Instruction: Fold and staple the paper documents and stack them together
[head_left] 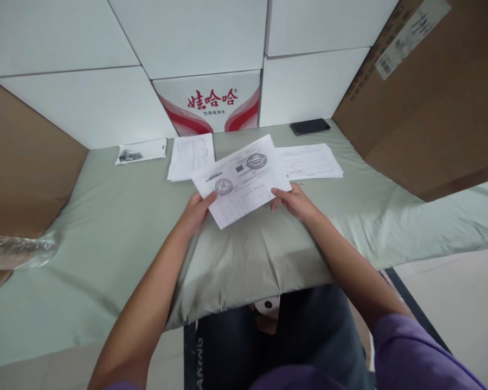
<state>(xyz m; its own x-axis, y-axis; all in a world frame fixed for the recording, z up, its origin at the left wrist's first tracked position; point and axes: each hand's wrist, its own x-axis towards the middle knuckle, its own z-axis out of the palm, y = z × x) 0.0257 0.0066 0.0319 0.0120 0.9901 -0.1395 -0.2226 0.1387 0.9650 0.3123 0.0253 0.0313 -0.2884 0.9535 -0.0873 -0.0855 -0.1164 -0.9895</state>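
Observation:
Between my two hands a printed sheet of paper [244,181] is held tilted above the green cloth; whether it is a single sheet I cannot tell. Round dark stamps, a small square code and lines of print show on it. My left hand [199,208] pinches its left edge, thumb on top. At the lower right corner my right hand [295,201] grips it, also with the thumb over the print. Behind it on the left lies a stack of printed papers [191,154]. Another stack of papers [311,161] lies to the right, partly covered by the held paper.
A black phone [309,127] lies at the back right, and a clear packet with dark contents [141,151] at the back left. White boxes [215,103] form a wall behind. Brown cartons stand at the left [24,162] and right [435,108] of the green cloth [117,216].

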